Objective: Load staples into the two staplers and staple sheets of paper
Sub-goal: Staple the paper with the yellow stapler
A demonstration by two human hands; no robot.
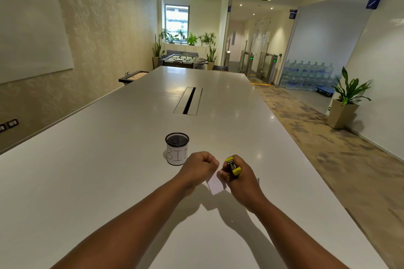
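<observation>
Progress is looking partial at best. Only one of the two staplers is showing: a small yellow-and-black stapler (232, 166), which the right hand (241, 183) is gripping with its fingers curled round the body, holding it above the near middle of the white tabletop (91, 181). The second stapler is not appearing anywhere in view, and no box or strip of staples is showing either, so whether this one is already loaded cannot be told from here.

The left hand (197, 170) is closing into a fist just beside the right one; its fingers are curling in, and whether they are pinching something small or an edge of paper cannot be told. A small white sheet of paper (215, 184) is sitting between and just below the two hands, partly hidden by them, and it is unclear whether it is lying flat or being lifted. No staple is visible in it.

The stapler's long axis is running roughly from the far left down toward the person's right, tilted steeply. Its upper yellow end is pointing away from the person, toward the far end of the room, while the lower yellow end is tucking into the right palm. Which end is the mouth is too small to say.

A black mesh cup (177, 148), wrapped in a paper label reading "BIN", is standing upright just beyond the left hand.
</observation>
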